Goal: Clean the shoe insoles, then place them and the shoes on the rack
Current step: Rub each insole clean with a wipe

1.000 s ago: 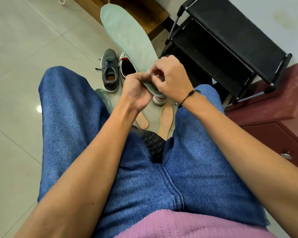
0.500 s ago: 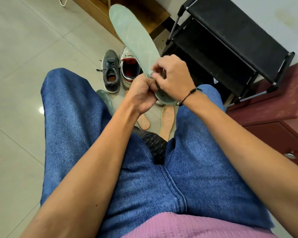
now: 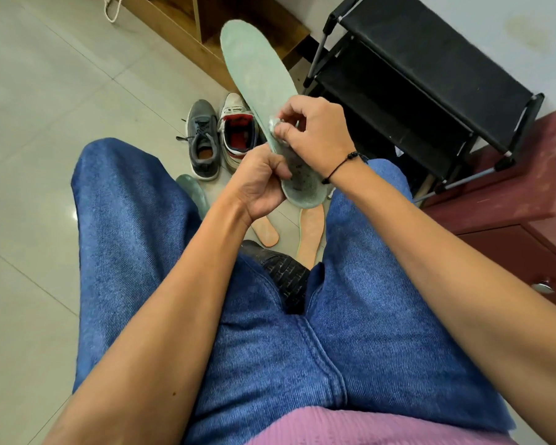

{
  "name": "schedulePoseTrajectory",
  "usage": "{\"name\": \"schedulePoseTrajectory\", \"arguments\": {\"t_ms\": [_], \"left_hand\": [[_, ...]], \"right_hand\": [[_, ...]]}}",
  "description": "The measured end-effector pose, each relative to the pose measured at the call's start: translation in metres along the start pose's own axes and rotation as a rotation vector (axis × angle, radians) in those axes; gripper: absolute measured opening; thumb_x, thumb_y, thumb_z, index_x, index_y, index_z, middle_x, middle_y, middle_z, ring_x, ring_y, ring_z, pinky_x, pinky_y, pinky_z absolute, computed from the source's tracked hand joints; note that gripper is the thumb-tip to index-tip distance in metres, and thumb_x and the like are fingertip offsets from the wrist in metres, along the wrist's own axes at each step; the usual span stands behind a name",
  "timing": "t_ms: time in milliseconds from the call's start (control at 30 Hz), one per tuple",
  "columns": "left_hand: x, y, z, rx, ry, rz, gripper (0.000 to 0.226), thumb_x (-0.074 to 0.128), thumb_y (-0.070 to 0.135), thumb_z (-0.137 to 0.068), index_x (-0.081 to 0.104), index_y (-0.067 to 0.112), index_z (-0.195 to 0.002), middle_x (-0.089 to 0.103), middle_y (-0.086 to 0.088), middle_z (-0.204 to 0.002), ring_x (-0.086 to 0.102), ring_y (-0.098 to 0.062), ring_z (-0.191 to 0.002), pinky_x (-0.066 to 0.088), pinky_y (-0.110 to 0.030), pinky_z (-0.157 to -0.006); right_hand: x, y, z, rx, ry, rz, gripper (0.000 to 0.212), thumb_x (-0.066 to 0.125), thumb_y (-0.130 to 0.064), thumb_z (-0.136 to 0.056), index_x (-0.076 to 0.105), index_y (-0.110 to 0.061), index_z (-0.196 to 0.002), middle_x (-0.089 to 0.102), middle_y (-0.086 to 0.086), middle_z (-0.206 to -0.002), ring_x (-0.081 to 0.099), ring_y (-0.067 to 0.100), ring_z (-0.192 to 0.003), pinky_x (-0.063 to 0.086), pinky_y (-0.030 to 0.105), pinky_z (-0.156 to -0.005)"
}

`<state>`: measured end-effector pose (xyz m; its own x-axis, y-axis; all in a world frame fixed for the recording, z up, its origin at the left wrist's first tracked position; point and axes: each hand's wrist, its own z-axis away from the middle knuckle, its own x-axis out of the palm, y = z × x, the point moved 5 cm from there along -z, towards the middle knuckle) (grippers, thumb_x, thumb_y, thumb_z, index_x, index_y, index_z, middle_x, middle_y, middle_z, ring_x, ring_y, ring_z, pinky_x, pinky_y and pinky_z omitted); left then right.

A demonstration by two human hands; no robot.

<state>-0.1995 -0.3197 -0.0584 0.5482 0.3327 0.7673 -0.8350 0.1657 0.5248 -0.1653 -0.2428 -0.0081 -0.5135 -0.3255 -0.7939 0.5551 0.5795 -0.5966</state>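
Note:
A long pale green insole (image 3: 257,72) stands up in front of me, heel end down. My left hand (image 3: 260,184) grips its heel edge from the left. Pinched in the fingers of my right hand (image 3: 315,133) is a small white wad (image 3: 274,123), pressed against the insole's middle. On the floor behind lie a grey sneaker (image 3: 203,142) and a white sneaker with a red lining (image 3: 236,131). Two orange insoles (image 3: 310,231) and a dark green insole (image 3: 195,194) lie between my knees. The black shoe rack (image 3: 408,81) stands at the upper right.
A dark red cabinet (image 3: 511,200) with a metal knob sits at the right, beside the rack. A wooden shelf unit (image 3: 187,30) runs along the top, with a white cord by it. My legs in blue jeans fill the foreground over a pale tiled floor (image 3: 45,107).
My right hand has slid up the insole from the heel toward its middle. The left hand dropped lower onto the heel, and the insole tilted a little to the right.

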Motion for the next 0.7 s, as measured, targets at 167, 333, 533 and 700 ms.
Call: {"name": "schedulePoseTrajectory", "arguments": {"t_ms": [167,333,533,700], "left_hand": [[-0.007,0.001,0.0,-0.02,0.01,0.04,0.048,0.028,-0.008,-0.051,0.051,0.0,-0.092,0.058,-0.015,-0.082,0.062,-0.025,-0.076,0.056,-0.035,-0.074],[-0.001,-0.006,-0.001,-0.049,-0.06,-0.008,0.065,0.029,-0.011,-0.053,0.042,0.009,-0.114,0.062,-0.015,-0.082,0.064,-0.029,-0.072,0.058,-0.045,-0.066],[0.002,-0.008,0.005,-0.126,-0.118,-0.047,0.048,0.029,-0.005,-0.064,0.048,0.012,-0.105,0.056,-0.015,-0.082,0.06,-0.03,-0.069,0.054,-0.043,-0.062],[-0.01,0.007,-0.003,-0.001,-0.024,0.17,0.043,0.036,0.044,-0.093,0.059,0.012,-0.11,0.062,-0.012,-0.103,0.06,-0.028,-0.095,0.049,-0.044,-0.089]], "right_hand": [[-0.002,-0.005,0.014,-0.077,-0.123,-0.006,0.012,0.066,-0.019,-0.075,0.071,-0.014,-0.085,0.064,-0.009,-0.076,0.054,0.015,-0.081,0.044,0.032,-0.079],[-0.004,0.002,0.003,-0.015,-0.071,0.015,0.016,0.062,-0.029,-0.073,0.071,-0.02,-0.083,0.052,-0.02,-0.067,0.047,0.008,-0.081,0.045,0.049,-0.083],[-0.004,-0.003,-0.011,0.039,-0.053,0.032,0.025,0.056,-0.038,-0.07,0.071,-0.023,-0.083,0.059,-0.015,-0.074,0.058,0.016,-0.087,0.045,0.048,-0.087],[0.001,-0.006,0.025,-0.008,-0.096,0.013,0.017,0.066,-0.032,-0.075,0.072,-0.021,-0.086,0.056,-0.014,-0.075,0.056,0.015,-0.087,0.044,0.045,-0.086]]}}
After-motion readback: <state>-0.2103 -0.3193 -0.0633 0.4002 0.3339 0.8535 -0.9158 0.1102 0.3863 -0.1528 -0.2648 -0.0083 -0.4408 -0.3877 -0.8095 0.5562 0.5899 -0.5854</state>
